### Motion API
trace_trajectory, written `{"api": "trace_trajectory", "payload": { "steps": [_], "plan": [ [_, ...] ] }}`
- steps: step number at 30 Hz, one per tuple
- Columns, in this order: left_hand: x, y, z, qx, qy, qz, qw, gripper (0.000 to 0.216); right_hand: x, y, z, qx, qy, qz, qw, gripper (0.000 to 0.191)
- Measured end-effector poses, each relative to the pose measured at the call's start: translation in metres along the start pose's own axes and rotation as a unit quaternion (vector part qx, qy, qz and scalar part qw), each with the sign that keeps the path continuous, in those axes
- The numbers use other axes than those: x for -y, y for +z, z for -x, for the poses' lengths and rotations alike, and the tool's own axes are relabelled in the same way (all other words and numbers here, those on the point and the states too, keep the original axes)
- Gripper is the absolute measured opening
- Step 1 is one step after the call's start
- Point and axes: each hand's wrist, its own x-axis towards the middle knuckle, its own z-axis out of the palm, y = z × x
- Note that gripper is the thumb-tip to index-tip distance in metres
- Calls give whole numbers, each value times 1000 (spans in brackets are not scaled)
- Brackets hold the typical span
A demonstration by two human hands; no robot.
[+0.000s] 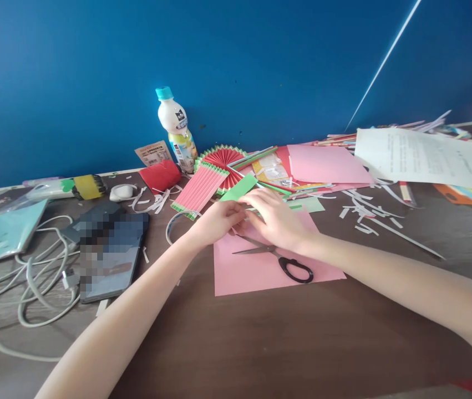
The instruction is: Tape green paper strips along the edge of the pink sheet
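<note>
Both hands meet over a pink sheet of paper [244, 271] in front of me. My left hand [219, 221] has its fingers pinched together, touching those of my right hand [275, 221]. A green paper strip [239, 188] sticks out beyond the fingers, and they appear closed on it; the exact grip is hidden. Scissors [296, 270] with black handles lie on the pink sheet, just below my right hand, blades pointing left and slightly apart. Beyond my left hand lies a pleated pink paper [200, 189] with green edges. A red pleated fan [221, 160] with a green rim is behind it.
A drink bottle [177, 127] stands against the blue wall [260, 66]. To the left are a phone [115, 257], white cables [31, 277] and a light-blue packet [5, 227]. White paper scraps [360, 208], pink paper [327, 163] and a printed sheet [422, 158] lie on the right.
</note>
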Motion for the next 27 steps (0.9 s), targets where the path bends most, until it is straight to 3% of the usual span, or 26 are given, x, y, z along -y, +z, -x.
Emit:
{"api": "trace_trajectory", "payload": {
  "steps": [5, 15, 21, 27],
  "plan": [
    [-2, 0, 1, 27, -2, 14, 1000, 10, -8, 5, 14, -2, 6, -42, 999, 16],
    [-1, -3, -1, 29, -4, 24, 999, 4, -8, 1, 10, -16, 48, -72, 996, 8],
    [-7, 4, 2, -18, -6, 22, 1000, 6, -11, 2, 11, -80, 30, -44, 995, 5],
    [-9, 9, 6, -52, 2, 26, 998, 7, -11, 1, 12, -71, 34, -47, 996, 11]
  ]
}}
